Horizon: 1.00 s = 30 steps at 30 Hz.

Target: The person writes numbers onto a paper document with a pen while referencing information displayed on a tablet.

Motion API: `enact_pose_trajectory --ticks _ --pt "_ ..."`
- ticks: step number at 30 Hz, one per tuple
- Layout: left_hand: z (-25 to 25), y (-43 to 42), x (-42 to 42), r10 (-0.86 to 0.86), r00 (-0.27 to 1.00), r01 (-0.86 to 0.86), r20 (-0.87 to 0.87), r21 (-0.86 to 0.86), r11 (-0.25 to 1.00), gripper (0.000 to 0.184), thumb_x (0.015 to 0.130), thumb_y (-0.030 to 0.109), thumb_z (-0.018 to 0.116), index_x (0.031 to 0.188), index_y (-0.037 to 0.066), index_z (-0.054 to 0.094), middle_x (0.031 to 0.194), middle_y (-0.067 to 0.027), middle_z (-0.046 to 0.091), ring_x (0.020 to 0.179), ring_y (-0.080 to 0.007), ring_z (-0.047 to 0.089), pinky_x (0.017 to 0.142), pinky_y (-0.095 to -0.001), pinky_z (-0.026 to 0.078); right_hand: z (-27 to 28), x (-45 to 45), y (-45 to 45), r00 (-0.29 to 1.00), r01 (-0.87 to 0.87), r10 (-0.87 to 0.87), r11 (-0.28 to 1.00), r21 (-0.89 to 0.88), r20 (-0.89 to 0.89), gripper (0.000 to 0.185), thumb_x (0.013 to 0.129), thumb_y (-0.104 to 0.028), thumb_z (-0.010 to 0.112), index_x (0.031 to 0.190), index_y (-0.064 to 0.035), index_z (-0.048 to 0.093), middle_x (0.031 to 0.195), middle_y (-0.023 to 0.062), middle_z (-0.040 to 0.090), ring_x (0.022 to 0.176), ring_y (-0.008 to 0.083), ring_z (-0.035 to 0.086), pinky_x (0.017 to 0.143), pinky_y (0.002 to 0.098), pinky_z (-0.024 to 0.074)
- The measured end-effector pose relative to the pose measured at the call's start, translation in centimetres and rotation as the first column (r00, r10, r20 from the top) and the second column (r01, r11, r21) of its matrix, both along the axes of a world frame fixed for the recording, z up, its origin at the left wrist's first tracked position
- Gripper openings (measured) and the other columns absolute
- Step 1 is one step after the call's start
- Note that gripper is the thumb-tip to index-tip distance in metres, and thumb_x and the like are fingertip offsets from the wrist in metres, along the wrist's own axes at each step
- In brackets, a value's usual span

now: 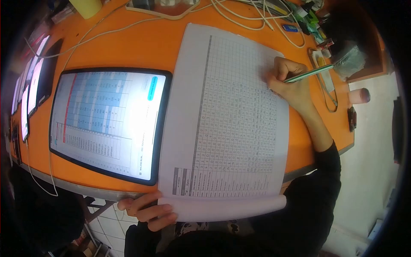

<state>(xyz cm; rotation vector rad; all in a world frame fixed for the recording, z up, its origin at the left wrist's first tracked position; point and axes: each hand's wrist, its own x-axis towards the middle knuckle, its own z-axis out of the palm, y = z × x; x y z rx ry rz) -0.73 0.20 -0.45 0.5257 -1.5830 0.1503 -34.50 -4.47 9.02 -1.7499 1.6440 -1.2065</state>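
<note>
A large printed form (239, 128), a paper grid partly filled with handwritten figures, lies on the orange table. My right hand (292, 83) rests on its right side, its fingers closed round a green pen (310, 73). The pen's tip is hidden by the fingers. My left hand (150, 210) holds the form's lower left corner at the table's front edge, where the paper curls over; part of the grip is hidden. To the left of the form, a tablet (111, 124) lies flat with a lit table of figures on its screen.
More lit devices (32, 85) stand at the far left. White cables (244, 15) run across the back of the orange table (128, 45). A yellow cup (85, 6) is at the back left. Small items and a clear plastic bag (351, 60) crowd the right end.
</note>
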Motion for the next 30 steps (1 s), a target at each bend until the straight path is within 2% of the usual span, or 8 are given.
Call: enact_pose_trajectory --ticks 5,8,14,19,21,23,29,30 --pt "0.3 -0.2 -0.1 0.036 0.999 -0.035 0.039 -0.019 0.999 0.031 0.072 0.058 0.053 0.081 0.031 0.041 0.076 0.0113 0.049 0.078 -0.0011 0.050 0.102 -0.0337 0.016 0.8 0.7 0.0 0.961 0.050 -0.068 0.996 0.072 0.266 0.037 0.070 0.006 0.061 0.054 -0.0092 0.032 0.049 -0.0025 0.043 0.040 0.0025 0.042 0.035 0.0168 0.0308" --pt "0.2 0.1 0.0 0.016 1.000 -0.016 0.017 0.002 1.000 0.030 0.073 0.057 0.053 0.081 0.031 0.041 0.076 0.0115 0.049 0.079 -0.0007 0.051 0.102 -0.0336 0.016 0.2 0.7 0.0 0.976 -0.019 0.009 0.999 0.040 0.218 0.037 0.071 0.006 0.061 0.054 -0.0097 0.032 0.048 -0.0028 0.042 0.039 0.0025 0.042 0.035 0.0164 0.0304" --pt "0.0 0.2 0.6 -0.058 0.997 0.057 0.054 0.008 0.998 0.028 0.076 0.058 0.048 0.080 0.031 0.041 0.077 0.0117 0.049 0.078 -0.0010 0.051 0.102 -0.0332 0.015 0.5 0.9 0.0 0.990 0.028 -0.043 0.992 0.120 0.132 0.039 0.070 0.005 0.062 0.053 -0.0090 0.031 0.050 -0.0030 0.040 0.040 0.0024 0.042 0.034 0.0167 0.0298" --pt "0.4 -0.1 1.9 -0.080 0.970 0.079 0.229 0.014 0.997 0.034 0.071 0.058 0.055 0.087 0.031 0.043 0.084 0.0126 0.053 0.083 -0.0005 0.053 0.103 -0.0355 0.016 0.0 1.2 -0.2 0.996 0.027 -0.033 0.997 0.069 0.082 0.038 0.069 0.007 0.060 0.052 -0.0091 0.030 0.050 -0.0032 0.039 0.039 0.0022 0.041 0.035 0.0169 0.0294" --pt "0.3 0.1 0.4 0.010 0.998 -0.009 0.057 -0.008 1.000 0.039 0.068 0.056 0.062 0.090 0.030 0.044 0.085 0.0125 0.053 0.086 -0.0008 0.053 0.103 -0.0366 0.016 0.0 1.4 -0.3 0.996 0.039 -0.043 0.998 0.053 0.077 0.037 0.068 0.008 0.059 0.053 -0.0093 0.030 0.049 -0.0032 0.038 0.039 0.0021 0.040 0.035 0.0169 0.0290" --pt "0.1 0.0 0.8 -0.005 0.995 0.009 0.104 -0.040 0.999 0.043 0.064 0.056 0.066 0.090 0.030 0.044 0.085 0.0126 0.053 0.086 -0.0008 0.053 0.104 -0.0360 0.016 0.2 1.5 -0.3 0.997 0.062 -0.065 0.996 0.070 0.032 0.035 0.067 0.009 0.057 0.053 -0.0094 0.030 0.049 -0.0032 0.038 0.039 0.0021 0.038 0.035 0.0170 0.0288" --pt "0.7 0.6 0.2 -0.061 0.998 0.059 0.008 0.149 0.987 0.042 0.065 0.054 0.066 0.089 0.029 0.043 0.088 0.0129 0.053 0.087 -0.0020 0.054 0.104 -0.0343 0.015 0.3 1.5 -0.2 0.995 0.086 -0.090 0.992 0.093 0.039 0.034 0.066 0.010 0.054 0.053 -0.0096 0.030 0.050 -0.0032 0.039 0.040 0.0019 0.038 0.037 0.0168 0.0299" --pt "0.5 0.5 0.6 -0.059 0.997 0.054 0.050 0.095 0.994 0.042 0.065 0.054 0.066 0.089 0.029 0.043 0.088 0.0131 0.053 0.087 -0.0020 0.054 0.104 -0.0344 0.015 0.4 1.5 -0.2 0.995 0.085 -0.089 0.992 0.092 0.039 0.034 0.066 0.010 0.054 0.053 -0.0096 0.030 0.050 -0.0032 0.039 0.040 0.0019 0.038 0.037 0.0168 0.0299"
